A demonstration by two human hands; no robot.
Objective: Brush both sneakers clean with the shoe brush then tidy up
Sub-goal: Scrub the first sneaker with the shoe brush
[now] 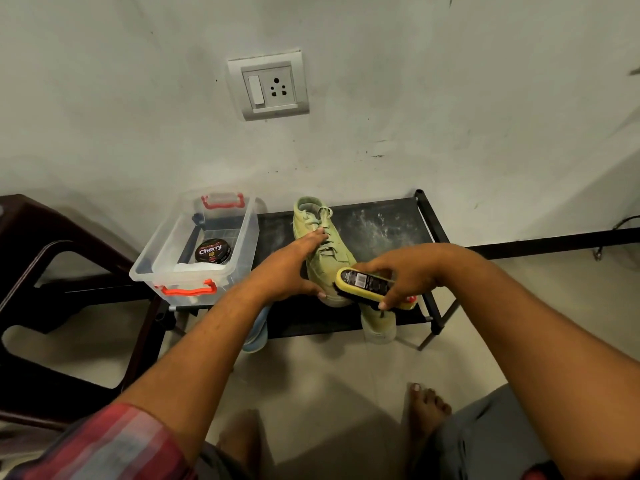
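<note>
On the top shelf of the low black metal-framed shoe rack [381, 221] a pale green suede lace-up sneaker [327, 252] lies with its toe toward the person. The left hand [294, 268] rests flat on it, fingers straight across the laces and thumb along the toe edge, pressing rather than clutching. The right hand [403, 275] has its fingers and thumb curled round a yellow oblong shoe brush with dark bristles [372, 289], whose bristles sit against the sneaker's toe. A second pale green sneaker [379, 329] shows on the shelf below, just under the brush. At the rack's left end sits a clear plastic storage box with red handles [162, 268], lid off, with a round black tin of Cherry polish [213, 251] inside. A dark brown plastic chair [52, 271] stands just beside the box.
</note>
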